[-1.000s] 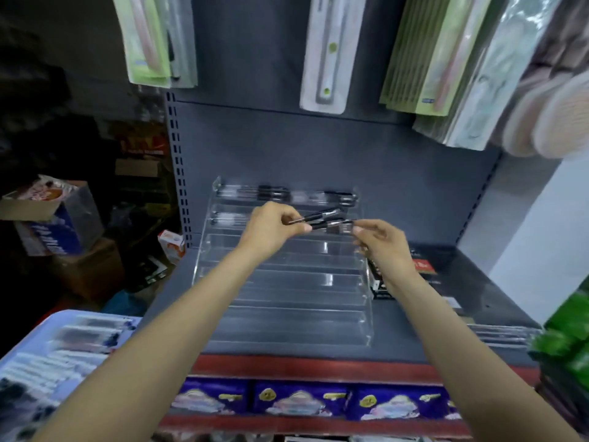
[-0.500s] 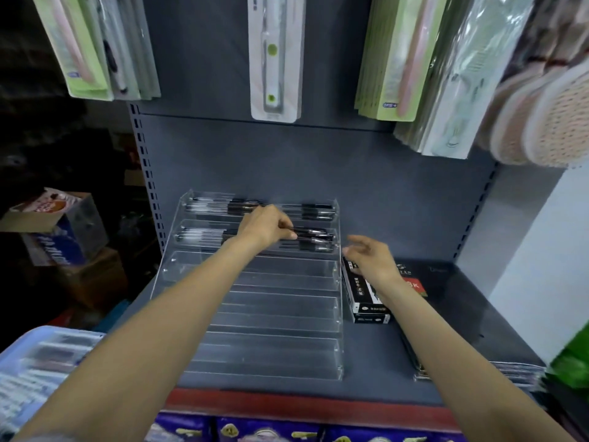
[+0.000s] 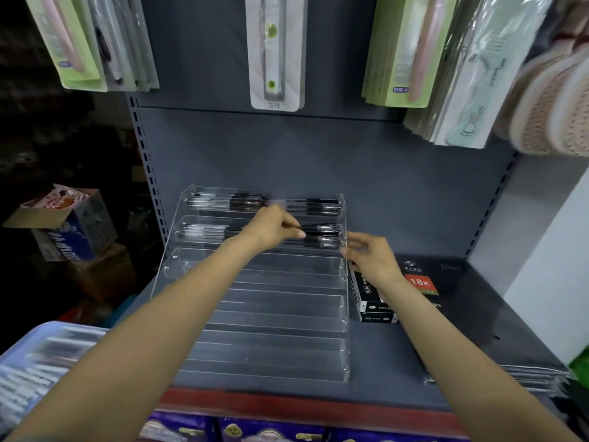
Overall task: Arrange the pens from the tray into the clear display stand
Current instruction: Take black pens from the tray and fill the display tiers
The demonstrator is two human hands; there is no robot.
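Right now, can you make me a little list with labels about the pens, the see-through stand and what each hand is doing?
place: grey shop shelf
clear display stand: stepped rows, on the shelf
pens in stand: lying sideways in the top two rows
lower rows: no pens visible
left hand: at the second row, fingers pinching black pens
right hand: at the stand's right edge, fingers relaxed, holding nothing
tray: bottom left, blurry, with more pens
black box: beside the stand, on its right
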